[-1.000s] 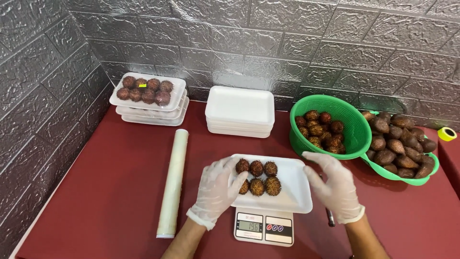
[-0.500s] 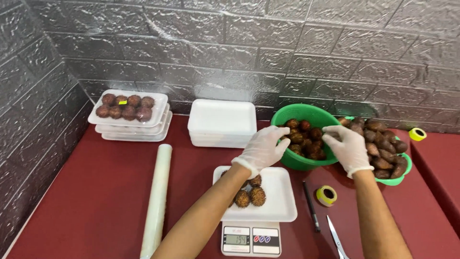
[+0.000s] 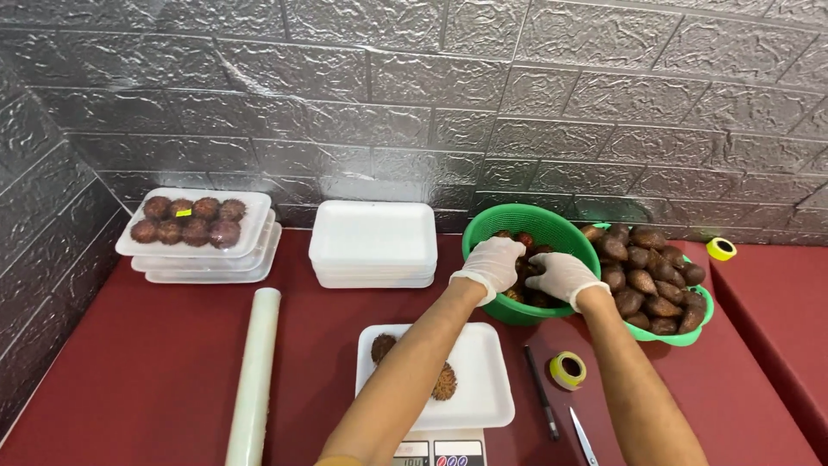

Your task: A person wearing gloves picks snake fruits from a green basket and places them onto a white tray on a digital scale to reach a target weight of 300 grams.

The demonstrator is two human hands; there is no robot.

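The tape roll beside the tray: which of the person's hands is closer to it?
Right. The right hand sits in the green basket just above the tape roll; the left hand is farther left.

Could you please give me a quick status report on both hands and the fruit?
Left hand and right hand, gloved, both down in green basket among brown fruit. Grip unclear. White tray on scale holds few fruit. Nothing blocking.

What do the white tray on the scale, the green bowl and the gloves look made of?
Tray: probably foam, matte white with a thick soft rim. Bowl: plastic, glossy with a slotted wall. Gloves on left hand and right hand: thin white latex or vinyl, wrinkled.
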